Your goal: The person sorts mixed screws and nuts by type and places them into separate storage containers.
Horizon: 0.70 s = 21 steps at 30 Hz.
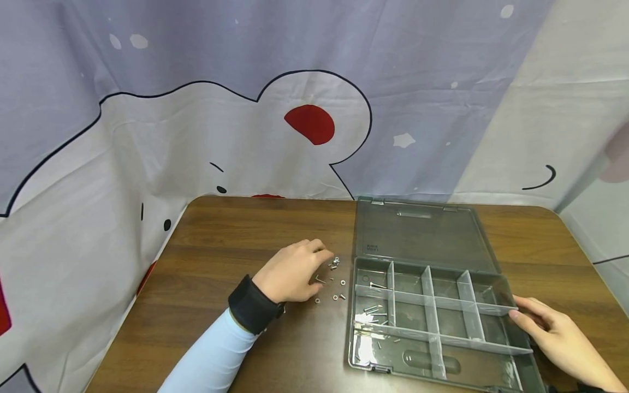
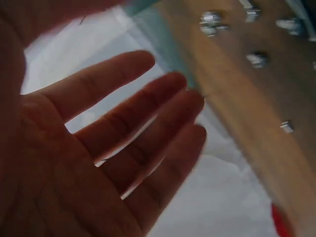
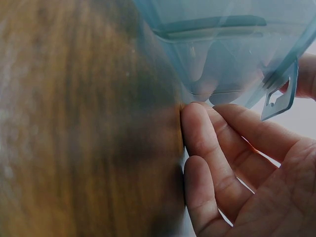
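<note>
"Nuts (image 1: 342,283) and screws (image 1: 320,279) lie loose on the table (image 1: 221,245), between the left hand (image 1: 292,270) and the clear grey box (image 1: 449,322). Does that hand have one?"

"No, I see nothing in it. Its thumb and fingers are apart, so it looks set for reaching down"

"How would you pick up such tiny bits?"

"I'd go for one lying alone first, not the little heap (image 1: 335,263). I'd pinch it softly with the thumb and one fingertip. A quick poke might make a nut roll off"

"And the right hand (image 1: 555,335)?"

"It pinches the side of the box, thumb on the edge and fingers outside. That seems smart, since a light box could slide if you bump it"

"What's in the box?"

"Thin see-through walls (image 1: 431,311) cut it into little rooms. A long screw (image 1: 377,285) lies in the back room at the left. More screws lie in the room in front of it, and some tiny bits (image 1: 396,340) sit in the front one, too small for me to name"

"Is the lid (image 1: 417,234) in the way?"

"No, it's folded back behind the box, so I'd say the rooms are easy to reach"
</note>
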Motion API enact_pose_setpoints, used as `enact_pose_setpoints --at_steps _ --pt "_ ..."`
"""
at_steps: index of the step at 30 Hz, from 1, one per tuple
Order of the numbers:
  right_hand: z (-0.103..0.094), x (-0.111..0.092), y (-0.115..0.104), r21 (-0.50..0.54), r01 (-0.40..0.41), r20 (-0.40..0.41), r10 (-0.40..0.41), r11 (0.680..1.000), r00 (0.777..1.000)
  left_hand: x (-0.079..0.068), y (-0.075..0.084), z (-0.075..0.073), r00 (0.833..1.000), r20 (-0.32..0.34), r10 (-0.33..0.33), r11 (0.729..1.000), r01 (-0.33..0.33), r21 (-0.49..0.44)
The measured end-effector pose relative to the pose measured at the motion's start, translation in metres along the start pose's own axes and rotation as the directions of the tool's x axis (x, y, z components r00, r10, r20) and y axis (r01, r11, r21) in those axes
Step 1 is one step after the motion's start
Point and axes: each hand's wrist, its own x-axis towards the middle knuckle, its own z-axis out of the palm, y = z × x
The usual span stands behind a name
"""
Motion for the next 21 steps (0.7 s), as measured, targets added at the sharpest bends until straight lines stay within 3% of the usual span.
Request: enact_pose_setpoints --at_steps 11,21 --pt "0.000 0.001 0.003 -0.003 0.018 -0.026 -0.018 1.000 1.000 0.009 -0.012 0.034 1.000 0.021 0.014 1.000 -0.014 -0.021" --pt "0.001 0.000 0.004 0.006 0.026 -0.033 -0.026 1.000 0.999 0.011 -0.011 0.042 0.999 0.028 0.022 0.998 -0.020 -0.057"
